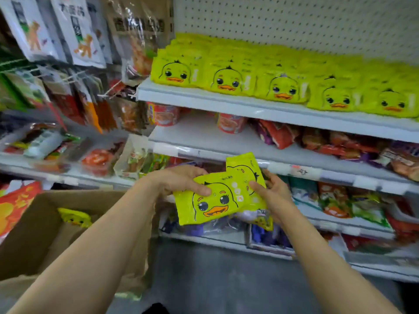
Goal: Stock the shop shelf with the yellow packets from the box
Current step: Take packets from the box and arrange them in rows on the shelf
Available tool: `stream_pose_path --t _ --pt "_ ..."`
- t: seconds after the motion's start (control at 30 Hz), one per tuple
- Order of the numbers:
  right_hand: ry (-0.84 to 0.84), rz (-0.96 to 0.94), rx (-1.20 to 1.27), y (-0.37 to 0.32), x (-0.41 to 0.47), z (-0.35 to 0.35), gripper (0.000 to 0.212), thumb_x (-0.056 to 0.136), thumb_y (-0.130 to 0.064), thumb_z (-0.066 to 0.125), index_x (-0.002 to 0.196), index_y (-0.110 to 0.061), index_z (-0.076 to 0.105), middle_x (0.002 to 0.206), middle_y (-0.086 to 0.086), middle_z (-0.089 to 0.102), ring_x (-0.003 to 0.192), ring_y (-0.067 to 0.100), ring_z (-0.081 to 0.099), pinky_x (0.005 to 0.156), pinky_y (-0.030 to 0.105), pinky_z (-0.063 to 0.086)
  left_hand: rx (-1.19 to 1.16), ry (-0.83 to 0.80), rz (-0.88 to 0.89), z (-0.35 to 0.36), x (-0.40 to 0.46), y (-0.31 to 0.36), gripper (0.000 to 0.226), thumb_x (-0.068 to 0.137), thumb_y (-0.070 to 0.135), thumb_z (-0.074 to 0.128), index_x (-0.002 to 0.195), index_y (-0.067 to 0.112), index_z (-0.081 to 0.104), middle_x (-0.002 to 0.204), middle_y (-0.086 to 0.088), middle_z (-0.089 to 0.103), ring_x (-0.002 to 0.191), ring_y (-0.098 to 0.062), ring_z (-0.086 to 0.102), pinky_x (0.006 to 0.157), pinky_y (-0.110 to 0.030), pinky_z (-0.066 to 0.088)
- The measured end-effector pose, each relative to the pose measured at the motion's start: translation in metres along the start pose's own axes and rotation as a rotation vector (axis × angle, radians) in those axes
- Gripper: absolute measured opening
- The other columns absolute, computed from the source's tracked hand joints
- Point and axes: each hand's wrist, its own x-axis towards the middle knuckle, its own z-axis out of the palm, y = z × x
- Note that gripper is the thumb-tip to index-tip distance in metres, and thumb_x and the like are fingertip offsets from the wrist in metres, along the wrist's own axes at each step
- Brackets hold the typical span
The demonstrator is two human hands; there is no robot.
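Two hands are gripping a small stack of yellow packets (pixel 213 200) before the lower shelves: the left hand (pixel 181 181) curling over its top-left edge, the right hand (pixel 273 193) pinching its right side. More packets are lining the top shelf (pixel 226 103); one is lying in the cardboard box (pixel 34 234).

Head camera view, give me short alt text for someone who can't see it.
Both hands, left hand and right hand, hold yellow duck-face packets before a shop shelf already lined with matching packets; an open cardboard box at lower left holds more.
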Motion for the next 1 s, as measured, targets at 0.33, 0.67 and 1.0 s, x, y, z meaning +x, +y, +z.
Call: stream_pose_path --t 0.33,0.67,1.0 --pt "0.39 -0.096 0.173 -0.099 -0.031 -0.206 0.037 0.084 -0.004 0.073 0.118 -0.016 0.063 0.11 0.01 0.073 0.1 0.033 0.07 0.09 0.061 0.053 0.401 -0.171 0.257 0.106 0.099 0.189 0.03 0.079 0.023 0.079 0.107 0.013 0.071 0.104 -0.004 0.075 0.097 -0.022 0.071 0.088 -0.04 0.056" --pt "0.685 -0.291 0.265 -0.159 -0.003 -0.355 0.027 0.087 -0.004 0.068 0.113 -0.012 0.066 0.1 0.007 0.075 0.093 0.027 0.072 0.087 0.05 0.057 0.6 -0.247 0.403 0.195 0.208 0.313 0.035 0.079 0.032 0.079 0.109 0.019 0.069 0.107 0.009 0.073 0.103 -0.009 0.067 0.101 -0.038 0.049" --pt "0.74 -0.36 0.193 -0.215 0.069 -0.527 0.021 0.091 -0.01 0.065 0.112 -0.009 0.066 0.099 0.006 0.075 0.086 0.022 0.073 0.078 0.041 0.058 0.581 -0.251 0.412 0.273 0.356 0.434 0.046 0.071 0.036 0.084 0.111 0.019 0.069 0.112 0.002 0.072 0.11 -0.018 0.065 0.098 -0.037 0.049"
